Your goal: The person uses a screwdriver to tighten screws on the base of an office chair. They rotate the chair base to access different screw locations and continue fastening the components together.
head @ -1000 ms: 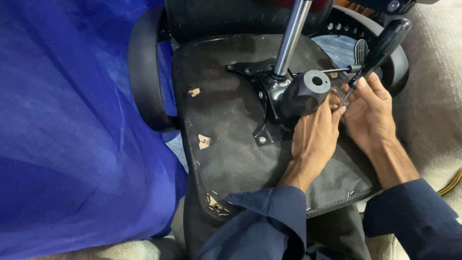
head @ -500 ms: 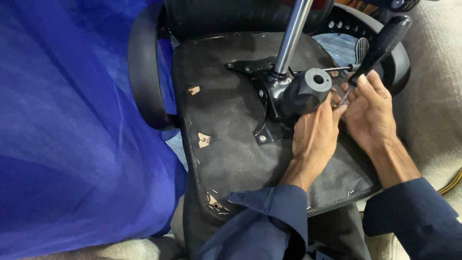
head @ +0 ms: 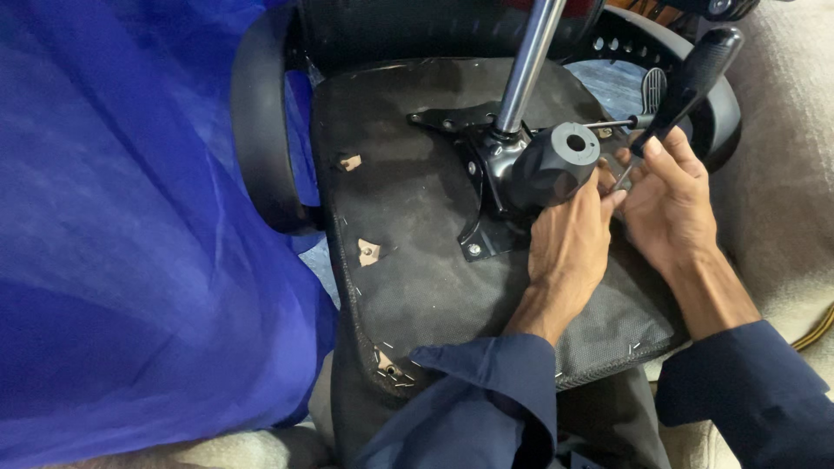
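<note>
An office chair lies upturned, the black fabric underside of its seat [head: 408, 226] facing me. A black metal mechanism plate [head: 486, 174] with a chrome gas cylinder [head: 528, 61] and a round black knob [head: 556, 161] is bolted to it. My left hand [head: 569, 243] rests on the seat just below the knob, fingertips pinched near the plate's right edge. My right hand [head: 669, 200] grips a screwdriver with a black handle [head: 695, 74]; its tip points down between both hands. What the fingertips pinch is hidden.
Blue sheer fabric [head: 130, 243] fills the left side. A black armrest [head: 261, 130] curves at the seat's left, another armrest [head: 721, 113] at the right. Beige carpet [head: 782, 217] lies on the right with a yellow cable [head: 817, 330].
Both hands stay at the mechanism's right edge. The screwdriver handle has shifted only slightly; the view has barely moved.
</note>
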